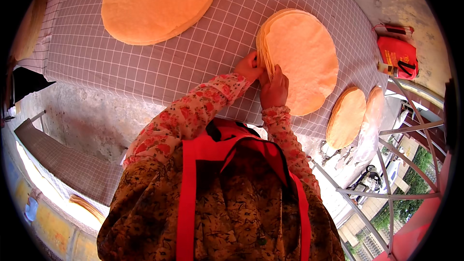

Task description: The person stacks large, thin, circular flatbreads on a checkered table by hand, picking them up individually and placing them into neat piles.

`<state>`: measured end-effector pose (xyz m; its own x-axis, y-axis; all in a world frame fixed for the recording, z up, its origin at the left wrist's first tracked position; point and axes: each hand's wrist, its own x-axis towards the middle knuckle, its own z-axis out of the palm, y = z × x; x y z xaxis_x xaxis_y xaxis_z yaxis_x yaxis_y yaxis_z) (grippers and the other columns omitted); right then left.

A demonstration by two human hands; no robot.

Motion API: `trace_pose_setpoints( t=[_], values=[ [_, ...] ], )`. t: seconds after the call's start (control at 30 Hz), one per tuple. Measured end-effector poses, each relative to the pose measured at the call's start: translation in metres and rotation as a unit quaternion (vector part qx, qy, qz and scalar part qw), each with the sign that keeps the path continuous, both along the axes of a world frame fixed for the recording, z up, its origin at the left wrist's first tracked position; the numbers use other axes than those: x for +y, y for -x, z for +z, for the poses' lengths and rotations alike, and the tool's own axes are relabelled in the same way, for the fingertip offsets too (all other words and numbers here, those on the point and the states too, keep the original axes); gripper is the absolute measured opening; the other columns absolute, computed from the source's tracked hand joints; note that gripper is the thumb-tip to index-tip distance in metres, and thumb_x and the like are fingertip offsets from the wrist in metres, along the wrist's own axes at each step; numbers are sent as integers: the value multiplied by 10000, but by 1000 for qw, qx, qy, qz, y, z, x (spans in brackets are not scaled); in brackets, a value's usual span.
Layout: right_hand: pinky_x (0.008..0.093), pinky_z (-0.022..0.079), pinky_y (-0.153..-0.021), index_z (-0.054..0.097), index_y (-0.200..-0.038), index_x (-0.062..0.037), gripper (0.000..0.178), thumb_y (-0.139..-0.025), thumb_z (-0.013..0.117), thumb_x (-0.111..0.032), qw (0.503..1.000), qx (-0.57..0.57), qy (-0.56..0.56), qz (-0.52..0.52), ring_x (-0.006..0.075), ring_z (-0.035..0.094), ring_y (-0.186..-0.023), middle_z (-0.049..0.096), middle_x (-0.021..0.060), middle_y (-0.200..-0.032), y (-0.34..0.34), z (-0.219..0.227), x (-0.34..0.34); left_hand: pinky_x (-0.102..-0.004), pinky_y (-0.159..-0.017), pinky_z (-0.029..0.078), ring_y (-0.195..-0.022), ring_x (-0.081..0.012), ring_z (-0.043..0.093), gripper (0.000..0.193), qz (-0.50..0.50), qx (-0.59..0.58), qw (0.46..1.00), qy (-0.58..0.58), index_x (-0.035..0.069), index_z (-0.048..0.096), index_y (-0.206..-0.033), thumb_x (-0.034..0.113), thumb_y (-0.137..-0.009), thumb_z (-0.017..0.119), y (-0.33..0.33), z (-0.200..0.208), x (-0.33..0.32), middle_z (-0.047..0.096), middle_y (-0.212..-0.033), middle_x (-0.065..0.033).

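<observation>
A stack of thin, round, golden flatbreads (304, 63) lies on a grey checked tablecloth (203, 48), its layered edge fanned on the left side. My left hand (248, 66) is closed at that near left edge, fingertips pinching the layers. Close beside it, my right hand (275, 90) grips the same edge, fingers bent over the rim of the flatbreads. How many layers each hand holds is hidden. Both forearms wear flowered sleeves.
A larger flatbread stack (159, 2) rests at the far left. To the right are a smaller stack (346, 117) and a plastic-wrapped stack (373, 104). A red bag (398, 54) sits beyond the table's right edge. Metal railings (386, 195) stand at lower right.
</observation>
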<state>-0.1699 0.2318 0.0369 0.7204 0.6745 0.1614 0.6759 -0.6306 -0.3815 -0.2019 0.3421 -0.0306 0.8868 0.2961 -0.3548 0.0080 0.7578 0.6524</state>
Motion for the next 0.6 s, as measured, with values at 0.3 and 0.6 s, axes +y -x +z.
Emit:
trace_pose_setpoints(
  t=[0.3,0.6],
  values=[
    [432,432,-846,484,-1182,22,379,-806,473,-16,999,-36,10,13,377,522,-971,578,201,-1058,0,-8,-42,-306,-797,503,-954,-188,606,496,-24,1,1000,20,13,367,-1272,-49,-800,507,1,5,6,612,-1051,-122],
    [442,394,-891,449,-1219,30,428,-813,509,-90,999,1,-25,42,390,491,-1018,539,219,-1135,-9,-6,-21,-344,-927,452,-1088,-201,539,593,-58,-82,995,-15,28,311,-1312,-19,-797,601,5,-2,11,535,-1190,-119]
  ],
)
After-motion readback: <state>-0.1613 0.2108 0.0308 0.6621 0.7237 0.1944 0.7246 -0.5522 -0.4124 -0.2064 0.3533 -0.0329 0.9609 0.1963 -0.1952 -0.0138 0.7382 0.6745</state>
